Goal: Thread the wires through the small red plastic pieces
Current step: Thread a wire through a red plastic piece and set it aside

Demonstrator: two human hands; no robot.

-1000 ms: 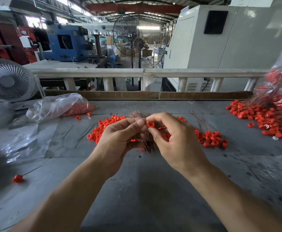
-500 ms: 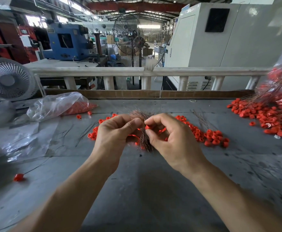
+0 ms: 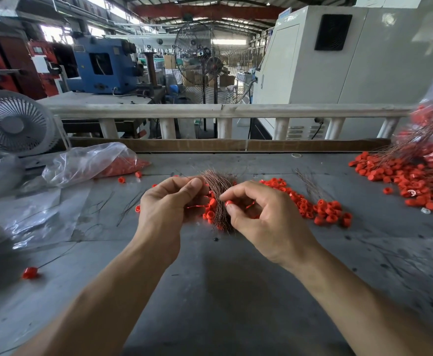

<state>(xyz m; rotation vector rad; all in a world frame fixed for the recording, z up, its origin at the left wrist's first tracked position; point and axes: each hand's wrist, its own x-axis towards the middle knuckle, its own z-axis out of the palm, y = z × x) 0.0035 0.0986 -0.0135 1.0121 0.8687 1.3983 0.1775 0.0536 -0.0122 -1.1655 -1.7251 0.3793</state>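
Plastic bag [image 3: 89, 160], desk fan [image 3: 15, 122] left; threaded heap [image 3: 415, 176] right.

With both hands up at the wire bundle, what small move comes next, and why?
Probably the left hand draws one wire free and feeds its tip into the red piece pinched by the right hand. That piece sits right beside the wire bundle the left hand grips, and no wire visibly passes through it yet.
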